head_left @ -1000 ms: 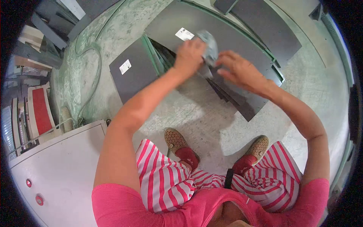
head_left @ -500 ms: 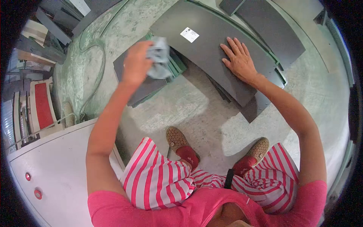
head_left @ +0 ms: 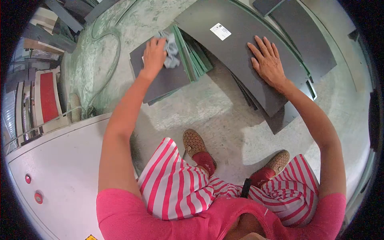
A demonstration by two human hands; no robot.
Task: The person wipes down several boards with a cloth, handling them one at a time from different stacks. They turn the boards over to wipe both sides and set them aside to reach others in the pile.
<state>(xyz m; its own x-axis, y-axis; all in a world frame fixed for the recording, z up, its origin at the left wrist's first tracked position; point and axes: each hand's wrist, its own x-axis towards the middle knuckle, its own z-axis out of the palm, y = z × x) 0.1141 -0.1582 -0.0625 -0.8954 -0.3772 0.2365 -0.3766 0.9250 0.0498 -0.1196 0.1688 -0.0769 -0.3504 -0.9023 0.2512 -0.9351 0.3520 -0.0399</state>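
My left hand (head_left: 155, 55) is closed around a crumpled blue-grey rag (head_left: 172, 54). Both are over a stack of dark panels (head_left: 165, 85) on the floor, beside its green-edged strips (head_left: 191, 56). Part of a white label shows on that stack near my wrist. Flat on a large dark curved panel (head_left: 236, 48) lies my right hand (head_left: 267, 62), fingers spread. A white printed label (head_left: 220, 31) is stuck to the large panel, left of those fingers. More dark panels show under its lower edge.
Another dark panel (head_left: 308, 36) lies at the upper right. A white cabinet (head_left: 68, 168) with red buttons stands at the lower left. A hose (head_left: 117, 66) runs across the floor, and boards (head_left: 49, 96) lean at the far left. My shoes (head_left: 194, 143) are on the concrete.
My left hand and the rag have shifted left relative to the panels, from over the green edges onto the dark surface. My right hand stays on the large panel. The view has shifted slightly.
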